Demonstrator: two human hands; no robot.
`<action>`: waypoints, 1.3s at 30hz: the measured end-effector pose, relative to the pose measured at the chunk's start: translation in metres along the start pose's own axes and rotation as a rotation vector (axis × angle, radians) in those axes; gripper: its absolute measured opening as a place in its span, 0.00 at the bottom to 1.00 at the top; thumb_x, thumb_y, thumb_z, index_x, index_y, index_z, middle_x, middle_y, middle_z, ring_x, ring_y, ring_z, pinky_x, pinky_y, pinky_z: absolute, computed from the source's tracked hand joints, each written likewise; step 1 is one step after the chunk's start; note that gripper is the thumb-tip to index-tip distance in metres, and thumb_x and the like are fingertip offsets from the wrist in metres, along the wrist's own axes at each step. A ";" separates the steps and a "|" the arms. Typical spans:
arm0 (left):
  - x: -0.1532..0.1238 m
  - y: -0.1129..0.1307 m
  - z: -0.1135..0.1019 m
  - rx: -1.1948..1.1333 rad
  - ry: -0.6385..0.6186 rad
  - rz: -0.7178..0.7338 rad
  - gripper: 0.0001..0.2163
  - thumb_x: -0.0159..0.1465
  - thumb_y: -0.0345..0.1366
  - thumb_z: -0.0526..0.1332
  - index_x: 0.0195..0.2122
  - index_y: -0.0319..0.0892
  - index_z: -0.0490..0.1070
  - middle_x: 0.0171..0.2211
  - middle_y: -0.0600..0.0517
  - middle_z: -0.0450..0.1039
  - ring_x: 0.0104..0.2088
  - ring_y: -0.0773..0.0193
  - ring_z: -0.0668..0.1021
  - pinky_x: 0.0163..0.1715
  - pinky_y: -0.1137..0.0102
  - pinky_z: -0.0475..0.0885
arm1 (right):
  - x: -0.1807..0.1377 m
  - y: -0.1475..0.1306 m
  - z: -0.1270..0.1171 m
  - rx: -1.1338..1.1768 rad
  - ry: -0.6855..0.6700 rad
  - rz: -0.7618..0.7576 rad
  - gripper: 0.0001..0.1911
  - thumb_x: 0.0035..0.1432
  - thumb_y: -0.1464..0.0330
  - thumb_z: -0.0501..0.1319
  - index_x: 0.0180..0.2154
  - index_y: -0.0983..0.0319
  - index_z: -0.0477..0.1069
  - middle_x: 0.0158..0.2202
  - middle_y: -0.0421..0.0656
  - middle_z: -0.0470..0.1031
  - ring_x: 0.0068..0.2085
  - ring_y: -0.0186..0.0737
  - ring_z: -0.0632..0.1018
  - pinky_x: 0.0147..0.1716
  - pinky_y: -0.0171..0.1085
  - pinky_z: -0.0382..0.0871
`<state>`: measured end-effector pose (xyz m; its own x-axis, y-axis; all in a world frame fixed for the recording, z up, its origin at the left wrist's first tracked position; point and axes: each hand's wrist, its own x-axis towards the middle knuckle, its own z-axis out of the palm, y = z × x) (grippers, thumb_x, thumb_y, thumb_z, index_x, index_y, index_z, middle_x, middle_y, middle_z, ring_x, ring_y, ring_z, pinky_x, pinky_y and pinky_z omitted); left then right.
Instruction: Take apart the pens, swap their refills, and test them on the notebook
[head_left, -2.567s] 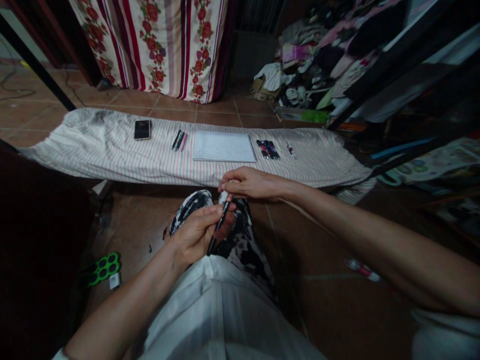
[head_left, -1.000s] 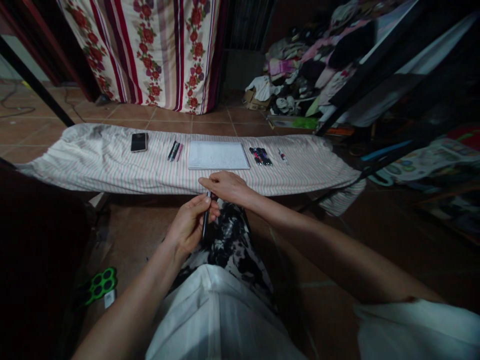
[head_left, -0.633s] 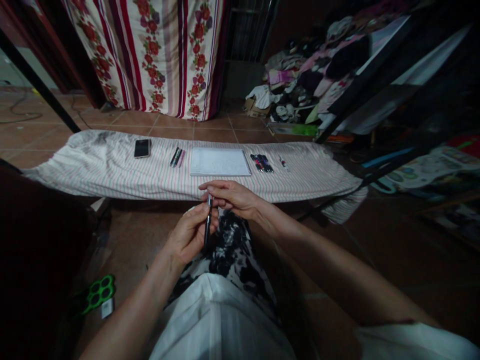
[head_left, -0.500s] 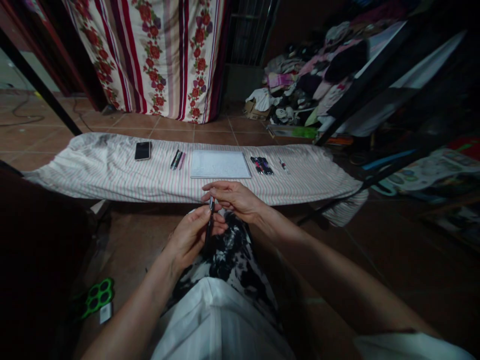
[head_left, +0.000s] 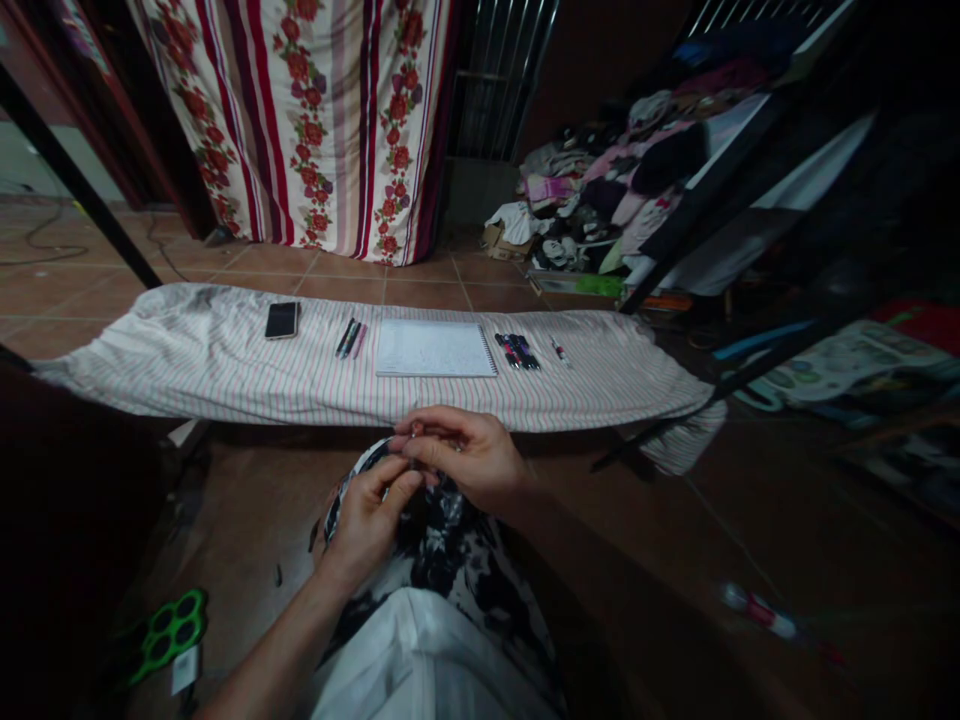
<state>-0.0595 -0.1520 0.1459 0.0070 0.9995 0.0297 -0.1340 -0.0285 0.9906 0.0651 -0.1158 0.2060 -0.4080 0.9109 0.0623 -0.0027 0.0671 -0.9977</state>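
Note:
Over my lap, in front of the cloth's near edge, both hands meet at their fingertips. My left hand (head_left: 375,515) is closed, thumb and fingers pinching the lower part of a dark pen that the fingers almost wholly hide. The fingers of my right hand (head_left: 476,460) close around the pen's upper end. Beyond them lies an open spiral notebook (head_left: 435,348) with faint marks on its page. Several pens (head_left: 517,351) lie bunched right of it, and one separate pen (head_left: 560,352) is farther right. Left of the notebook are a few more pens (head_left: 348,339).
A striped cloth (head_left: 202,370) covers the low surface, with a phone (head_left: 282,320) toward its left end. Dark slanting bars (head_left: 660,265) flank it. Clothes (head_left: 600,190) are heaped behind on the right. On the floor are a green object (head_left: 169,630) and a bottle (head_left: 761,608).
My view has tilted, so the cloth and its things sit lower. My right hand has turned and closed in over the pen, now mostly hidden; the bottle at right has come into view.

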 end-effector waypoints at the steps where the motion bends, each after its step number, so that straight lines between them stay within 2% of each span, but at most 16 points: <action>1: -0.001 0.001 0.001 0.007 0.031 0.013 0.03 0.54 0.32 0.63 0.27 0.42 0.77 0.29 0.50 0.76 0.36 0.59 0.74 0.41 0.72 0.66 | -0.003 -0.002 0.001 -0.062 0.015 -0.036 0.08 0.49 0.65 0.64 0.32 0.60 0.75 0.27 0.38 0.76 0.22 0.29 0.71 0.21 0.29 0.64; 5: -0.008 0.003 0.003 0.085 0.137 0.130 0.04 0.52 0.29 0.64 0.27 0.44 0.78 0.30 0.51 0.76 0.36 0.60 0.73 0.41 0.73 0.66 | -0.013 -0.012 0.005 -0.350 0.102 -0.259 0.04 0.51 0.69 0.62 0.30 0.58 0.76 0.29 0.37 0.77 0.32 0.33 0.76 0.33 0.30 0.68; 7: -0.011 0.002 0.004 0.140 0.156 0.191 0.06 0.53 0.28 0.63 0.28 0.45 0.78 0.32 0.51 0.76 0.36 0.61 0.73 0.41 0.73 0.65 | -0.017 -0.013 0.009 -0.415 0.157 -0.340 0.04 0.51 0.71 0.62 0.30 0.57 0.76 0.29 0.37 0.77 0.32 0.33 0.77 0.35 0.30 0.68; 9: -0.012 0.001 0.004 0.169 0.183 0.232 0.06 0.54 0.28 0.62 0.29 0.45 0.78 0.32 0.51 0.76 0.37 0.61 0.73 0.42 0.74 0.65 | -0.018 -0.011 0.012 -0.417 0.207 -0.353 0.05 0.51 0.71 0.62 0.29 0.57 0.76 0.29 0.37 0.78 0.32 0.34 0.77 0.35 0.30 0.68; 12: -0.009 0.001 0.002 0.155 0.153 0.196 0.05 0.54 0.30 0.63 0.29 0.44 0.78 0.30 0.51 0.76 0.36 0.61 0.73 0.40 0.74 0.65 | -0.015 -0.003 0.012 -0.309 0.217 -0.226 0.04 0.51 0.69 0.62 0.30 0.58 0.76 0.28 0.38 0.77 0.30 0.34 0.76 0.31 0.31 0.69; 15: -0.007 0.003 0.001 0.145 -0.052 0.064 0.05 0.55 0.32 0.61 0.26 0.41 0.77 0.26 0.51 0.75 0.30 0.62 0.73 0.34 0.73 0.66 | -0.012 0.004 0.008 -0.095 0.115 0.014 0.07 0.49 0.64 0.63 0.31 0.59 0.75 0.23 0.38 0.73 0.21 0.31 0.71 0.19 0.29 0.66; 17: -0.008 0.003 0.000 0.192 -0.112 0.042 0.07 0.56 0.33 0.60 0.23 0.40 0.75 0.23 0.52 0.73 0.27 0.63 0.72 0.30 0.74 0.65 | -0.012 0.005 0.005 -0.057 0.095 0.068 0.08 0.49 0.63 0.63 0.30 0.60 0.74 0.21 0.37 0.70 0.17 0.28 0.68 0.16 0.29 0.64; 22: -0.009 -0.005 0.007 0.255 0.050 0.108 0.06 0.56 0.32 0.60 0.25 0.41 0.76 0.24 0.52 0.74 0.28 0.63 0.73 0.32 0.74 0.64 | -0.016 0.010 0.003 -0.194 0.220 0.024 0.07 0.50 0.63 0.62 0.30 0.59 0.74 0.24 0.38 0.72 0.21 0.31 0.72 0.21 0.30 0.68; 24: -0.007 -0.007 0.010 0.170 0.048 0.063 0.05 0.55 0.31 0.61 0.27 0.41 0.77 0.26 0.51 0.75 0.30 0.62 0.74 0.33 0.74 0.65 | -0.015 0.017 0.003 -0.149 0.231 0.026 0.08 0.49 0.62 0.63 0.31 0.59 0.74 0.26 0.39 0.74 0.24 0.33 0.74 0.22 0.30 0.69; 26: -0.003 -0.005 0.011 0.038 -0.049 -0.038 0.04 0.55 0.31 0.62 0.27 0.40 0.77 0.27 0.50 0.76 0.30 0.63 0.74 0.33 0.74 0.66 | -0.012 0.027 0.002 -0.040 0.197 0.053 0.13 0.49 0.61 0.63 0.36 0.59 0.74 0.32 0.42 0.76 0.25 0.32 0.73 0.20 0.30 0.67; 28: 0.002 0.000 0.009 -0.125 -0.169 -0.154 0.05 0.55 0.32 0.62 0.27 0.37 0.77 0.26 0.48 0.76 0.28 0.64 0.75 0.32 0.74 0.67 | -0.010 0.035 0.000 0.108 0.161 0.069 0.22 0.50 0.58 0.62 0.47 0.57 0.69 0.41 0.44 0.75 0.20 0.28 0.70 0.16 0.30 0.64; 30: 0.008 0.005 0.006 -0.326 -0.194 -0.272 0.07 0.57 0.33 0.61 0.29 0.35 0.76 0.27 0.46 0.76 0.27 0.65 0.75 0.31 0.74 0.69 | -0.008 0.039 -0.003 0.199 0.194 0.023 0.28 0.50 0.58 0.62 0.53 0.55 0.61 0.46 0.46 0.74 0.21 0.27 0.70 0.20 0.31 0.67; 32: 0.014 0.009 0.003 -0.548 -0.119 -0.389 0.06 0.58 0.30 0.59 0.32 0.34 0.75 0.28 0.45 0.76 0.28 0.65 0.77 0.32 0.72 0.72 | -0.009 0.040 -0.005 0.229 0.275 -0.033 0.28 0.51 0.59 0.62 0.53 0.56 0.61 0.47 0.47 0.73 0.28 0.29 0.73 0.29 0.33 0.69; 34: 0.020 0.011 -0.001 -0.742 -0.008 -0.458 0.06 0.59 0.27 0.58 0.32 0.32 0.74 0.29 0.45 0.76 0.28 0.65 0.78 0.35 0.71 0.74 | -0.010 0.041 -0.007 0.248 0.332 -0.027 0.24 0.51 0.60 0.62 0.49 0.59 0.65 0.46 0.48 0.74 0.33 0.32 0.74 0.35 0.34 0.69; 36: 0.027 0.013 -0.004 -0.888 0.083 -0.497 0.06 0.60 0.24 0.56 0.31 0.31 0.72 0.29 0.45 0.76 0.29 0.66 0.79 0.36 0.73 0.75 | -0.013 0.043 -0.009 0.274 0.342 0.035 0.22 0.49 0.60 0.63 0.46 0.60 0.68 0.45 0.48 0.74 0.33 0.33 0.74 0.35 0.35 0.68; 39: 0.036 0.017 -0.007 -0.982 0.153 -0.535 0.08 0.61 0.24 0.53 0.33 0.32 0.71 0.29 0.45 0.76 0.30 0.65 0.79 0.33 0.72 0.77 | -0.016 0.050 -0.011 0.286 0.345 0.112 0.21 0.47 0.59 0.65 0.43 0.62 0.70 0.43 0.48 0.75 0.32 0.34 0.74 0.33 0.35 0.68</action>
<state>-0.0686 -0.1164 0.1631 0.1850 0.8736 -0.4500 -0.8719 0.3571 0.3350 0.0813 -0.1228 0.1557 -0.0922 0.9917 -0.0900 -0.2480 -0.1104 -0.9625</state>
